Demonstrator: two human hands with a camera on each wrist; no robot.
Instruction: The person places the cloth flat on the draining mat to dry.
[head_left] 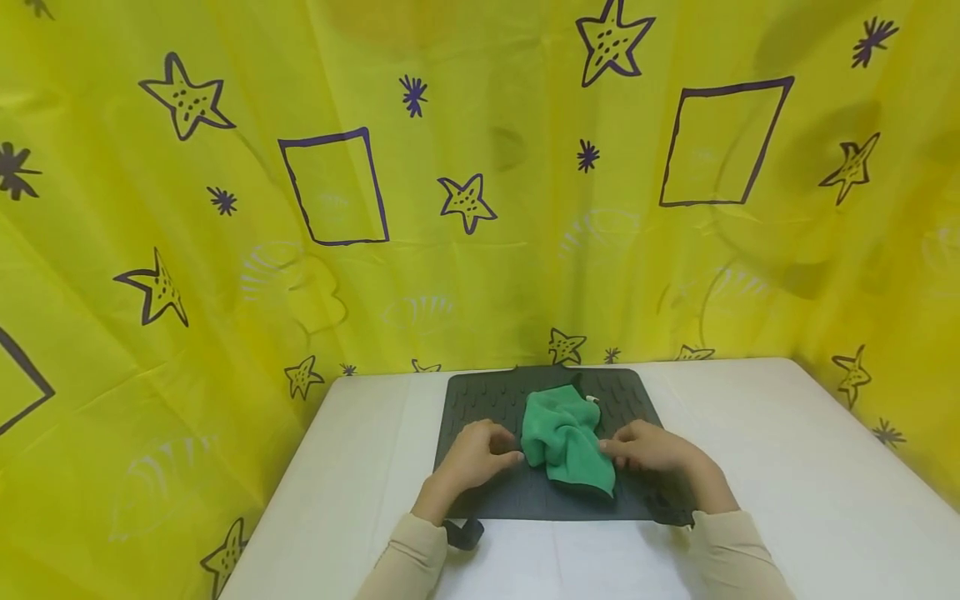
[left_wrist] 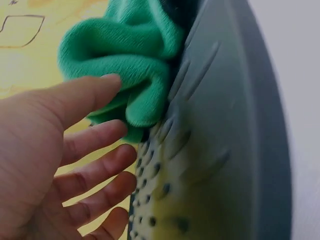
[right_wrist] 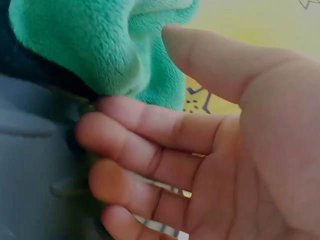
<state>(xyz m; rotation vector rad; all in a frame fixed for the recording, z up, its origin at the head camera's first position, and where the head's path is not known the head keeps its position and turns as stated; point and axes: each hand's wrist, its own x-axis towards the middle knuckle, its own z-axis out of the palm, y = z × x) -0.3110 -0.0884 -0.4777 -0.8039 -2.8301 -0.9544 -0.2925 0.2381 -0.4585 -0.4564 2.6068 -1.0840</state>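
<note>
A crumpled green cloth (head_left: 564, 435) lies in loose folds on a dark grey ridged mat (head_left: 480, 408). Beside its left edge is my left hand (head_left: 477, 454), thumb and fingers apart with nothing between them. In the left wrist view the left thumb overlaps the cloth's fold (left_wrist: 117, 65), while the other fingers point toward the mat. My right hand (head_left: 651, 448) is at the cloth's right edge. From the right wrist, its index fingertip shows right at the fold's underside (right_wrist: 120, 55), and the thumb stands away from the fingers, not pinching.
The mat lies on a white table (head_left: 360, 450). A black strap-like piece (head_left: 465, 533) sticks out at the mat's front left corner. Behind the table hangs a yellow curtain (head_left: 480, 283) with star drawings. A small pale tag (head_left: 592, 399) shows at the cloth's upper right.
</note>
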